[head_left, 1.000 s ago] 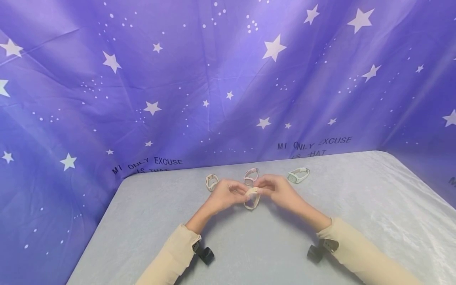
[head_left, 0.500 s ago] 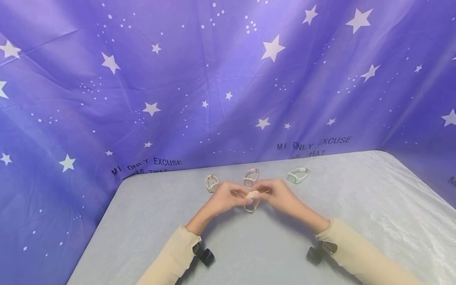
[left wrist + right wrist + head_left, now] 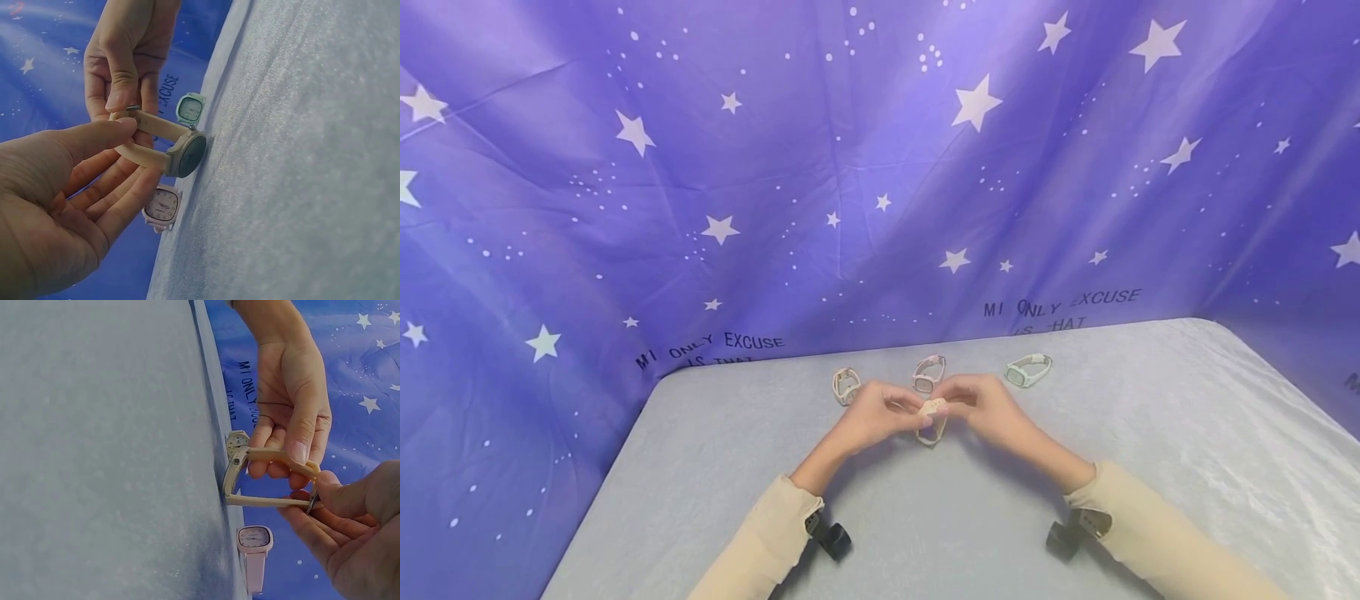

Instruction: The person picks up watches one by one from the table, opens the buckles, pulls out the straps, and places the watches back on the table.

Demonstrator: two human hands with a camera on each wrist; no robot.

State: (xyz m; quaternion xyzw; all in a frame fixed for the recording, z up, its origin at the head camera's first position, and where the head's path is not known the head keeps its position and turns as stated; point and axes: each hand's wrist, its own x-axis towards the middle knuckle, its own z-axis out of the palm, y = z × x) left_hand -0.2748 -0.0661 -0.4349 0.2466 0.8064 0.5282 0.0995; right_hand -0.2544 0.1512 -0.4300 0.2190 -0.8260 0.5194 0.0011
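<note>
A beige wristwatch (image 3: 192,156) is held between my two hands, its strap bent round into a loop. My left hand (image 3: 880,414) pinches one strap end between thumb and fingers. On the buckle (image 3: 313,502) side, my right hand (image 3: 988,406) grips the other end with thumb and fingertips. The dark round dial faces down and away from the hands, close to the tabletop; whether it touches is unclear. Fingertips partly hide where the strap ends meet, so I cannot tell if the buckle is fastened.
A pink watch (image 3: 923,382) lies just behind the hands. Off to the left sits a cream watch (image 3: 847,392), and a mint green watch (image 3: 1018,377) lies to the right. The grey cloth-covered table (image 3: 925,525) ends at a purple star-printed curtain (image 3: 850,150).
Both hands have come slightly closer together and lower over the beige watch's strap ends. The strap's top now lies flatter between the fingers. The other watches stay put.
</note>
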